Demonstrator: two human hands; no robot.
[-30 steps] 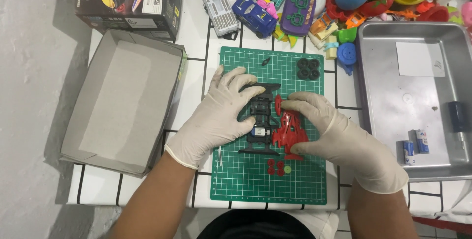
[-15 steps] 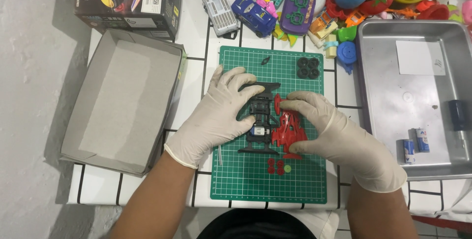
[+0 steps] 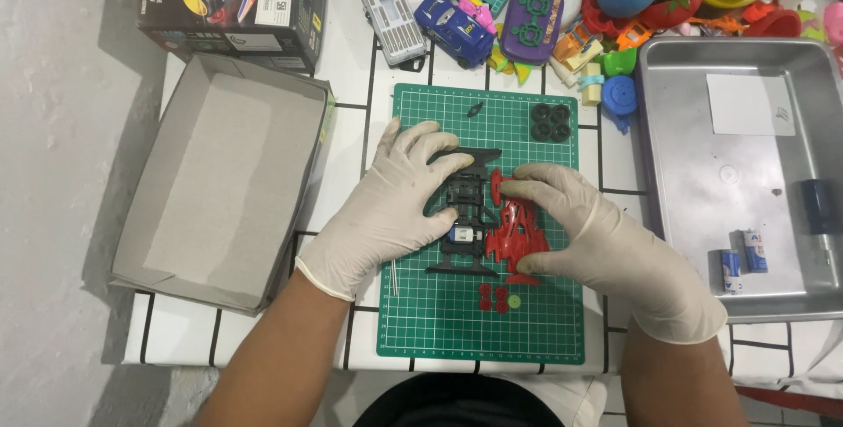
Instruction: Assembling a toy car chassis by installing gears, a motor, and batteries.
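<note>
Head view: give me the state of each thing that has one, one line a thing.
Left hand: gloved, resting on the black chassis.
Right hand: gloved, gripping the red body shell.
Black chassis: flat on the green mat, no wheels fitted.
Red body shell: off the chassis, beside it.
Black tyres: loose, clustered on the mat.
Cardboard box: open, empty.
Metal tray: holds two batteries, lying flat.

A black toy-car chassis (image 3: 465, 207) lies flat near the middle of the frame, its long axis running up and down, with a small blue-and-white part seated near its lower end. Just to its right, touching it, lies a glossy red car body shell (image 3: 516, 229), also lengthwise. Whether the shell sits partly over the chassis edge cannot be told, since gloved fingers cover the seam.
</note>
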